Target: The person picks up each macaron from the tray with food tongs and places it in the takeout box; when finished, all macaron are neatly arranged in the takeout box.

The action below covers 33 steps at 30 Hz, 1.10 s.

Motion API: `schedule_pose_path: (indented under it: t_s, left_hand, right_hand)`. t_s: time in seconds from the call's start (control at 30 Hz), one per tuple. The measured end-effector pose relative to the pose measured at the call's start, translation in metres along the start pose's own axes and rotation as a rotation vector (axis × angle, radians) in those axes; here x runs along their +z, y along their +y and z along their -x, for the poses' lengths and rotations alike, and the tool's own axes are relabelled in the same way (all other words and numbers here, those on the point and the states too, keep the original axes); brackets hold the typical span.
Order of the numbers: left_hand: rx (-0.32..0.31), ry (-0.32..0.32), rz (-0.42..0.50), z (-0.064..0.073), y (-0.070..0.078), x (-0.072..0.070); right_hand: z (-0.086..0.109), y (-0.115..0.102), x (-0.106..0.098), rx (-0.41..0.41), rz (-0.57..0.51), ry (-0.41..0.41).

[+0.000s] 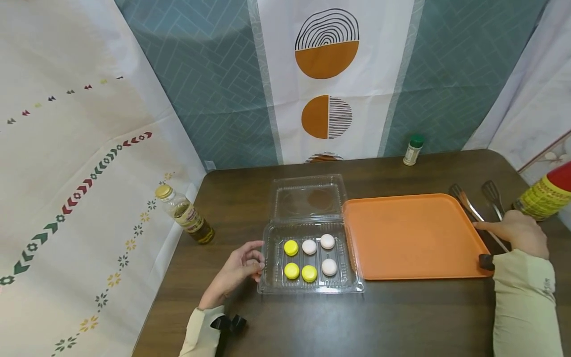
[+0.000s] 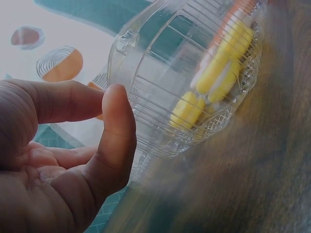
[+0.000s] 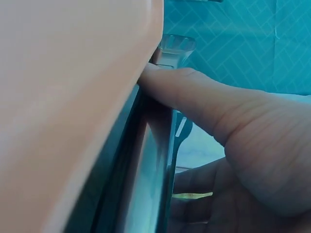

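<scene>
An open clear plastic clamshell box sits on the dark table with its lid folded back. Three yellow macarons and three white macarons lie inside. My left hand rests at the box's left wall with loosely curved fingers, holding nothing. In the left wrist view its thumb stands just beside the ribbed box wall. An empty orange tray lies right of the box. My right hand is at the tray's right rim, its thumb laid straight against that rim.
Metal tongs and a spatula lie right of the tray, partly under my right hand. An oil bottle stands at the table's left edge, a green-capped shaker at the back, and a red-and-yellow bottle at the far right.
</scene>
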<state>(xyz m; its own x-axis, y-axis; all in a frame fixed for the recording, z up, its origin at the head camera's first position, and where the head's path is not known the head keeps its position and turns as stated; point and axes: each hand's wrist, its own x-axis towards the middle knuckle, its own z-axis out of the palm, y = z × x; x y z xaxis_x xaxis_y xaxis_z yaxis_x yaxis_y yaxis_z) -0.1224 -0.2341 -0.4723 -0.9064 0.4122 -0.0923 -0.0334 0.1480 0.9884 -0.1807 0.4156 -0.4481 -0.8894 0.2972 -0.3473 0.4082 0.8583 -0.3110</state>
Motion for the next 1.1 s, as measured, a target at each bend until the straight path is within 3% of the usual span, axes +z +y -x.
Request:
schedule_pose_path:
  t_s: [0.13, 0.3, 0.37, 0.53, 0.67, 0.93, 1.1]
  left_hand:
    - [-0.008, 0.0, 0.002, 0.001, 0.001, 0.002]
    - [-0.004, -0.005, 0.009, 0.002, 0.004, 0.004]
    - [-0.001, 0.0, -0.003, 0.002, 0.005, 0.004]
    - [0.011, 0.011, -0.018, 0.0, 0.007, 0.004]
    - [0.025, 0.009, -0.009, -0.006, 0.008, 0.004]
    - [-0.01, 0.023, -0.003, -0.003, 0.005, 0.003]
    - [-0.006, 0.014, -0.005, 0.0, 0.003, 0.002]
  right_hand:
    - [0.003, 0.0, -0.001, -0.02, 0.003, 0.063]
    - [0.006, -0.018, -0.002, -0.042, -0.012, 0.201]
    - [0.006, -0.028, -0.002, -0.111, -0.029, 0.268]
    - [0.004, -0.057, 0.0, -0.295, -0.086, 0.334]
    - [0.001, -0.083, -0.001, -0.364, -0.118, 0.36]
    - [0.006, -0.14, 0.016, -0.498, -0.246, 0.32]
    - [0.021, -0.178, 0.036, -0.605, -0.289, 0.208]
